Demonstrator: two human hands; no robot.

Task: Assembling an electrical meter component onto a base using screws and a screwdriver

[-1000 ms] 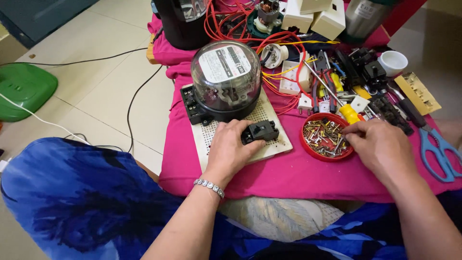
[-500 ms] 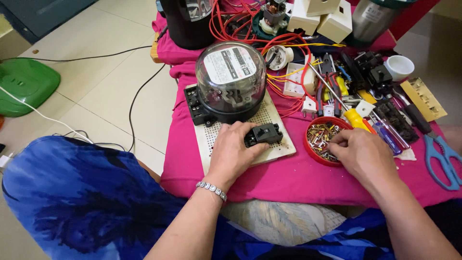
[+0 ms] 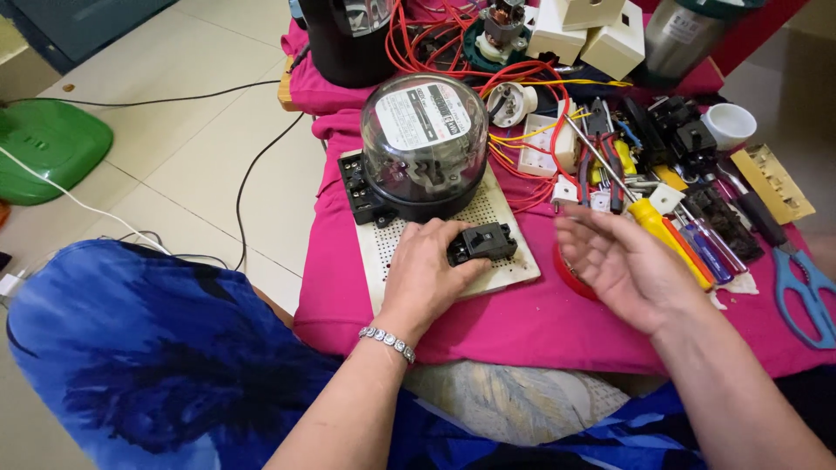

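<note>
I'm keeping my left hand point(image 3: 428, 271) pressed flat on the white perforated board point(image 3: 488, 228), fingers curled around the small black breaker point(image 3: 483, 243), likely pinning it so it's not sliding on the board. The breaker is sitting just in front of the glass-domed electric meter point(image 3: 423, 139), which is mounted at the board's far end. My right hand point(image 3: 620, 263) is hovering to the right of the board, palm up, fingers loosely spread and holding nothing I can make out. It's covering most of the red dish point(image 3: 568, 271), so I can't tell what's in it. A yellow-handled screwdriver point(image 3: 657, 226) is lying just right of the board, blue scissors point(image 3: 805, 283) further right, red wires point(image 3: 514, 78) piling up behind the meter.
</note>
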